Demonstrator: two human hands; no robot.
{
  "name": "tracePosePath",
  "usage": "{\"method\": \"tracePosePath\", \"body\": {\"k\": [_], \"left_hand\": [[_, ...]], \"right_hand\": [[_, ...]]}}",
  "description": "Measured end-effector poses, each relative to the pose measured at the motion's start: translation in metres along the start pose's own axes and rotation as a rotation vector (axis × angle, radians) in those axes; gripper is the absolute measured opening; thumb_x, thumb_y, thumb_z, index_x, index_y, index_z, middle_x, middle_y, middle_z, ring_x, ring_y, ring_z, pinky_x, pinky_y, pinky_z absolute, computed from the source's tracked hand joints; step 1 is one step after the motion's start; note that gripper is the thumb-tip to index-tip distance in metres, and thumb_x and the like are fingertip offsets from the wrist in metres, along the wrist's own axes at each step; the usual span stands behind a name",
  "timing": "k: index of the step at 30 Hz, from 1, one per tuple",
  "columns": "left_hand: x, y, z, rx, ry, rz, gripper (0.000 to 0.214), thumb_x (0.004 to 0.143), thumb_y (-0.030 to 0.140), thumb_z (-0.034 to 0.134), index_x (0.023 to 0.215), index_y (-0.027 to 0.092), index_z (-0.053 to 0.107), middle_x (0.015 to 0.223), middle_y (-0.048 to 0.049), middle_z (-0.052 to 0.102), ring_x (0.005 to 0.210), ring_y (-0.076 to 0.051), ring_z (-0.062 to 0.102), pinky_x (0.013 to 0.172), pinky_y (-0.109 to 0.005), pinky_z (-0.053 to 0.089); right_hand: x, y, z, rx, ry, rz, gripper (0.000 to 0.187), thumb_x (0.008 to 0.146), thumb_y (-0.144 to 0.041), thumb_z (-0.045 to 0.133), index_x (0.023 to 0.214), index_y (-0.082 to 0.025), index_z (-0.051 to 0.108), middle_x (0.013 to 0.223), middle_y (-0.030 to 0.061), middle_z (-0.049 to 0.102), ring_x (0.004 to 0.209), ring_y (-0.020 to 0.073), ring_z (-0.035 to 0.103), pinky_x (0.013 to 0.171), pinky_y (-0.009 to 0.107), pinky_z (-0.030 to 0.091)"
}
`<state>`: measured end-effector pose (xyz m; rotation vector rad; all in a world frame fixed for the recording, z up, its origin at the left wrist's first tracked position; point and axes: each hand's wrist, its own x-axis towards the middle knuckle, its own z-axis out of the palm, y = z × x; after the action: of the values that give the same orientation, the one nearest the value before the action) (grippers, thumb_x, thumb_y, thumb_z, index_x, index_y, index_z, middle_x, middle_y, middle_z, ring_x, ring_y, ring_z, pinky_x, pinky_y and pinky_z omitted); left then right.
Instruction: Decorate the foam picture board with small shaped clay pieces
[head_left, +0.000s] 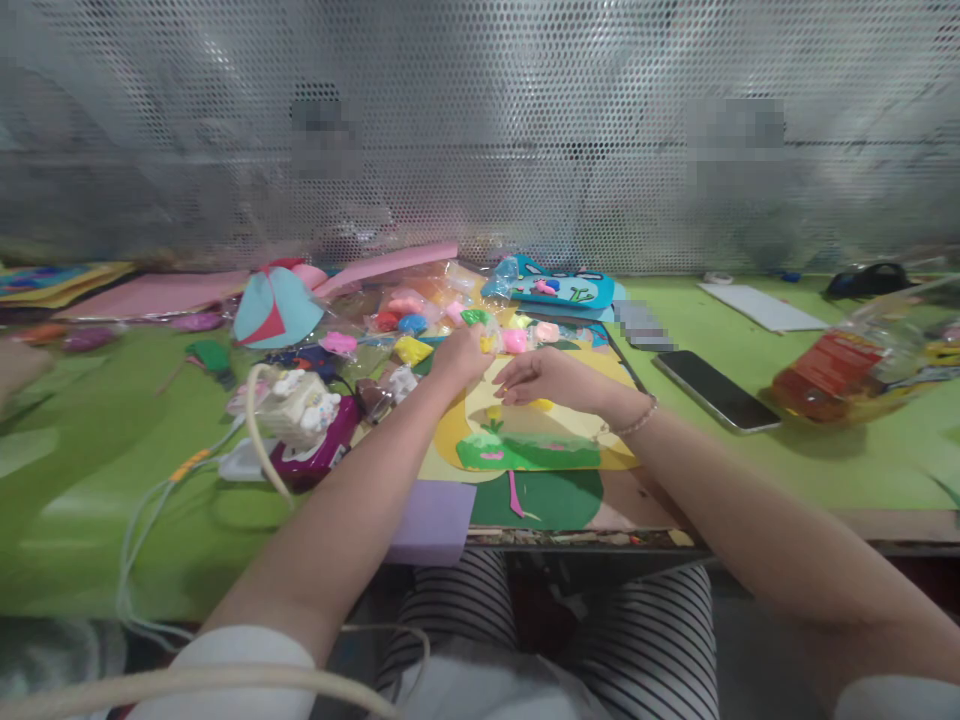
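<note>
From where I am standing, the left hand (466,357) is reaching in with its fingers bent beside a small yellow lump (487,343); I cannot tell whether it is gripping it. The right hand (551,378) is hovering with loosely curled fingers over the yellow sheet (574,425); whether its fingertips are pinching anything, I cannot tell. The sheet is lying centrally before the person, bearing a green strip (525,453) along its near edge. A pink lump (515,341) is sitting just beyond the hands. A lilac sheet (433,518) is overhanging the table edge. Further right, a dark-screened phone (716,390) is lying flat.
</note>
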<state>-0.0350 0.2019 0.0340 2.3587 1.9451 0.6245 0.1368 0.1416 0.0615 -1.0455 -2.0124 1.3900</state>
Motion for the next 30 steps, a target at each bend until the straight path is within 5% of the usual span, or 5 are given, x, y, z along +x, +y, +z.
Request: {"method": "tracePosePath", "body": {"k": [10,18,30], "left_hand": [[-0.001,0.000,-0.002,-0.019,-0.015,0.007,0.034,0.075,0.033,0.054,0.105,0.018,0.058,0.103,-0.0130,0.067,0.097,-0.028,0.062,0.079,-0.034,0.047],[-0.002,0.001,-0.003,-0.021,-0.020,0.031,0.029,0.076,0.034,0.052,0.099,0.018,0.059,0.098,-0.0127,0.068,0.094,-0.028,0.062,0.077,-0.035,0.047],[-0.002,0.001,-0.004,-0.006,-0.021,0.044,0.030,0.075,0.034,0.053,0.100,0.018,0.059,0.100,-0.0124,0.068,0.096,-0.027,0.063,0.078,-0.033,0.047]], "right_hand": [[-0.003,0.003,0.014,-0.697,0.093,-0.205,0.012,0.070,-0.009,0.061,0.080,-0.017,0.062,0.077,0.0020,0.067,0.067,0.0119,0.059,0.059,0.021,0.043],[-0.002,0.010,0.014,-0.763,0.050,-0.314,0.025,0.075,-0.004,0.051,0.091,-0.015,0.066,0.082,0.0046,0.070,0.071,0.0127,0.060,0.064,0.022,0.043],[-0.003,0.008,0.018,-0.812,0.081,-0.354,0.026,0.078,-0.003,0.048,0.085,-0.016,0.069,0.087,0.0055,0.071,0.077,0.0153,0.062,0.070,0.025,0.044]]}}
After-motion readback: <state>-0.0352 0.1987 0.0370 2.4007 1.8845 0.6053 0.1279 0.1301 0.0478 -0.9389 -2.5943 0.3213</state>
